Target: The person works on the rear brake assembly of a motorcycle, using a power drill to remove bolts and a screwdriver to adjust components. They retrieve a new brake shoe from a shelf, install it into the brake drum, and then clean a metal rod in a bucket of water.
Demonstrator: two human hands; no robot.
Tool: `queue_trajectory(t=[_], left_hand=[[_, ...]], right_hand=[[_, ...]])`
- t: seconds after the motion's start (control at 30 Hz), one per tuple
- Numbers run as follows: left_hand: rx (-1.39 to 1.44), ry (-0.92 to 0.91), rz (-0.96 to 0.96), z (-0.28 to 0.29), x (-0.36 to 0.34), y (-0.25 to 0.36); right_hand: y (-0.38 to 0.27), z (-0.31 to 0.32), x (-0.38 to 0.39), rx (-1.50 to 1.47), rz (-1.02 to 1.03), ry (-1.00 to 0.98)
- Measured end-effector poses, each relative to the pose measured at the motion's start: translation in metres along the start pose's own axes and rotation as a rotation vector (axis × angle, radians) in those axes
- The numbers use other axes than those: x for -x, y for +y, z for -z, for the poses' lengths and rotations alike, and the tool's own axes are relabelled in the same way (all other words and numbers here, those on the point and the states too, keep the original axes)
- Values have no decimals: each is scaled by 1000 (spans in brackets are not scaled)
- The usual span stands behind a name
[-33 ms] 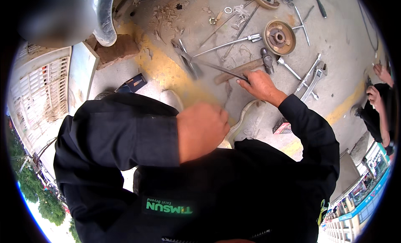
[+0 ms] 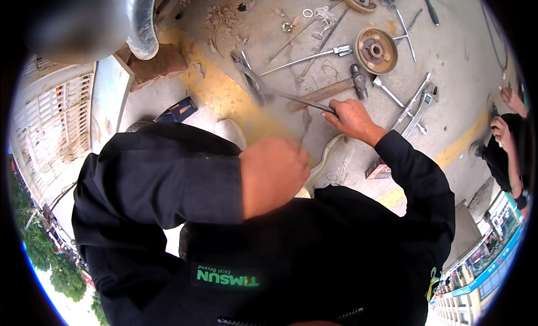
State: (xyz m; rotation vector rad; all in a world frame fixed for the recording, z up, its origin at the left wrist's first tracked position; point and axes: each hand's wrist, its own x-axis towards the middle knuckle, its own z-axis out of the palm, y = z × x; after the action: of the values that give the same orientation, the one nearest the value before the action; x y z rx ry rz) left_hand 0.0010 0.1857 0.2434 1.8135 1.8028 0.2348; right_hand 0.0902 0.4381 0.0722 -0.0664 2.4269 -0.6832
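Observation:
My right hand (image 2: 354, 122) is closed round one end of a thin dark metal bar (image 2: 305, 100), which points left and slightly away over the ground. Its far end fades into a blurred patch. My left hand (image 2: 274, 173) is a closed fist in front of my body, knuckles up; whatever it grips is hidden. Just beyond the bar lies a hammer (image 2: 360, 82) with a wooden handle. Pliers-like metal tools (image 2: 253, 82) lie past the bar's far end.
A rusty brake drum (image 2: 375, 50), a long socket wrench (image 2: 305, 59), an adjustable wrench (image 2: 423, 107) and a screwdriver (image 2: 431, 11) lie on the concrete. A brick (image 2: 158, 67) and a white crate (image 2: 56, 110) stand left. Another person's hands (image 2: 502, 132) show at far right.
My right hand and the bar have shifted slightly right and toward me. My left fist has barely moved.

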Motion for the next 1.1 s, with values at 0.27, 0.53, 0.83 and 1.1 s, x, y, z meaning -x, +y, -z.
queue_trajectory(t=[0.27,0.53,0.83,1.1], left_hand=[[-32,-16,-18,6,10,-2],[-81,-102,32,12,13,-31],[-57,-186,1,20,9,-28],[-52,-215,19,24,-13,-55]], right_hand=[[-33,-3,-87,333,353,514],[-49,-32,-209,721,589,401],[-87,68,-119,569,765,638],[-82,242,-33,-367,545,1329]])
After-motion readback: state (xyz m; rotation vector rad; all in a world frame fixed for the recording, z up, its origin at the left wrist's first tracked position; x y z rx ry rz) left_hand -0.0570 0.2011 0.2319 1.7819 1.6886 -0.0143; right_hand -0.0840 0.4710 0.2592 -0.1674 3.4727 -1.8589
